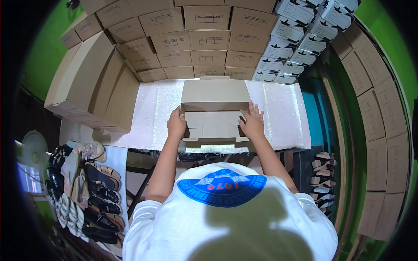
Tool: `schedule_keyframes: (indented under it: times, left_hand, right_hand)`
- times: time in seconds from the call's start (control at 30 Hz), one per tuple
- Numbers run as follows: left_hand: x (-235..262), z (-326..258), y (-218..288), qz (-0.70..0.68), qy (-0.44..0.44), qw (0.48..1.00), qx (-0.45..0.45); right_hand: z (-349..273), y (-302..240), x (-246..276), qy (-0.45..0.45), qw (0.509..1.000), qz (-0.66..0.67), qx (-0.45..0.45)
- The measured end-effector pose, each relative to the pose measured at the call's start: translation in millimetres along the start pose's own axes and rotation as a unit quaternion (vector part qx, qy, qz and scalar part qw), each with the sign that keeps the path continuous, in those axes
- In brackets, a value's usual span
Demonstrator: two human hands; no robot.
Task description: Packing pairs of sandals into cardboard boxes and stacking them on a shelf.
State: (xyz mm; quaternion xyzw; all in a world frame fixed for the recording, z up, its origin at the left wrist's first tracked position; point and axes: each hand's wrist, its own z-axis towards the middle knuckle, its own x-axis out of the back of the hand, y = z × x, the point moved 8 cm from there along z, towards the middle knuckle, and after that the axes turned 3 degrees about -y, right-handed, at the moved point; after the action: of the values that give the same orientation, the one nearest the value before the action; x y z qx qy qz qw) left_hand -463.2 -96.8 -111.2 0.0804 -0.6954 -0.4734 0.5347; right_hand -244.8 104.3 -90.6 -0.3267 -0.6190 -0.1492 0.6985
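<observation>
A brown cardboard box (212, 119) lies in front of me with its top open, and its lid panel (214, 90) spreads out at the far side. Inside, the bottom and folded inner flaps show, and nothing lies on them. My left hand (176, 124) holds the box's left wall, its fingers partly hidden by the wall. At the right wall is my right hand (253, 121), its fingers spread over the edge, some on the inner side and some outside, gripping the wall.
The box rests on a white glittery table (154, 106). Stacked brown boxes (209, 39) line the back, with white star-marked boxes (278, 48) at right. More cartons (93, 87) stand left. Shoes (102, 193) fill a low surface at lower left; others (323, 174) sit at right.
</observation>
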Motion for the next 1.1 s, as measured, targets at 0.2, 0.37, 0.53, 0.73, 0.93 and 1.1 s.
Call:
schedule_keyframes:
  times: [0.2, 0.37, 0.53, 0.73, 0.93, 1.1]
  left_hand:
    - [13.2, -10.1, 12.8, 0.062, 0.073, 0.995, -0.035]
    - [7.2, -4.6, -0.9, 0.059, 0.061, 0.995, -0.045]
    - [3.8, -0.1, -6.7, -0.038, 0.023, 0.999, -0.021]
    - [2.8, 0.6, -3.5, -0.032, 0.01, 0.999, -0.023]
    - [-4.1, 4.8, -7.5, -0.04, -0.007, 0.996, -0.075]
    - [-7.5, 7.7, -13.5, -0.033, -0.013, 0.997, -0.064]
  right_hand:
    - [-1.3, 12.2, -2.6, 0.054, 0.997, 0.038, -0.028]
    - [-1.3, 11.3, -0.7, 0.049, 0.998, 0.038, -0.026]
    - [1.2, 15.3, -5.5, 0.025, 0.998, 0.06, -0.022]
    - [5.9, 27.3, -17.5, 0.052, 0.996, 0.066, -0.024]
    - [5.2, 27.0, -16.7, 0.058, 0.995, 0.076, -0.024]
    - [2.7, 19.8, -10.9, 0.026, 0.997, 0.065, -0.034]
